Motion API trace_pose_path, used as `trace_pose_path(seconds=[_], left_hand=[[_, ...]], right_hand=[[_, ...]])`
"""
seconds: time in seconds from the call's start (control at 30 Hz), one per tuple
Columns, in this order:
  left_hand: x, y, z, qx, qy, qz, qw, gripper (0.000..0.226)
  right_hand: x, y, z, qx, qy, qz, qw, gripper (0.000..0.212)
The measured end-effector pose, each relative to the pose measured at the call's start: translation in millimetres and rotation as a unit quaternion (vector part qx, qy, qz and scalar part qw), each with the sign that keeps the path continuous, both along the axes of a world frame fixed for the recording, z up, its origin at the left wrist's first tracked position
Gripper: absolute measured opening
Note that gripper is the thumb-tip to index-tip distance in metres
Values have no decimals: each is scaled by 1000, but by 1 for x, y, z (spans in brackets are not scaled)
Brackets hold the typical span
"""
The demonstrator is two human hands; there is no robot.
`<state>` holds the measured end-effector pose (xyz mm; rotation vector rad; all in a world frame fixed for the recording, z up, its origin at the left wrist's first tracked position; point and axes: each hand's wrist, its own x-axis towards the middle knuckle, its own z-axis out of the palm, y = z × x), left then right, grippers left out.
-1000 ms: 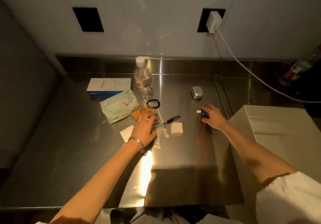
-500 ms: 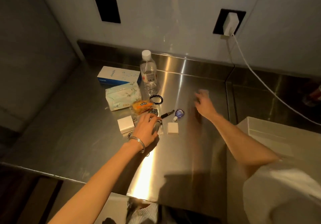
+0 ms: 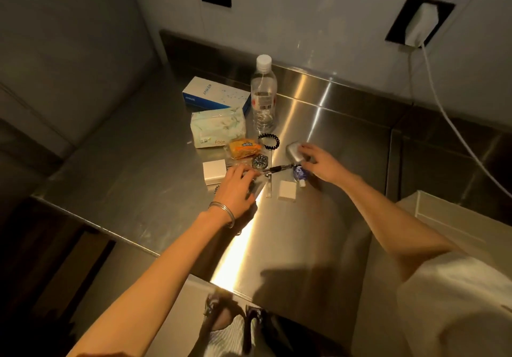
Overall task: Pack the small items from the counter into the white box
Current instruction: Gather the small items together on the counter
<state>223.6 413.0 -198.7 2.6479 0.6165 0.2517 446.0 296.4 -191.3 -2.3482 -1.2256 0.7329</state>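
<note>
Okay, steel counter [image 3: 318, 218] with the clutter mid-frame. White box [image 3: 448, 211] sits open at the right edge, beside the counter and well apart from the items.

Back row: blue-and-white carton [image 3: 216, 93] printed "ANKER", then a clear water bottle [image 3: 263, 96] upright with a white cap and a red label with a barcode. Tissue pack [image 3: 217, 128] in front of the carton reads "Face". The orange snack packet [image 3: 243, 148] has a blue label, too small to read.

Black hair tie [image 3: 268, 141] is just right of the packet, with a watch [image 3: 260, 161] below it. Pen [image 3: 277, 168] lies across the middle. Small blue bottle [image 3: 299, 173] has print that is not legible. Small white cube [image 3: 287, 191] is near it, and a white carton [image 3: 214, 171] is at the left.

Hands are apart. Left hand [image 3: 238, 185], bangle [image 3: 221, 212] on the wrist, rests fingers-down by the pen tip; cannot tell if it grips anything. Right hand [image 3: 321, 162] has its fingers over the silver case [image 3: 293, 151]; it is blurred and the grip is unclear.

Upper right, a white charger [image 3: 421, 24] is plugged into the wall and its cable [image 3: 448, 113] runs down right.
</note>
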Motion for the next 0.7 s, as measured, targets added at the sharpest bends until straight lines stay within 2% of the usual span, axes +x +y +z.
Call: trace_pose_path(seconds=[0.17, 0.43, 0.7], left_hand=[[-11, -4, 10, 2, 12, -6, 1000, 44], [-24, -40, 26, -18, -35, -83, 996, 40], [-45, -82, 28, -26, -7, -92, 995, 43]], right_hand=[[-25, -6, 12, 13, -17, 23, 1000, 55], [-73, -51, 42, 5, -49, 52, 997, 55], [-104, -111, 51, -20, -69, 75, 995, 53]])
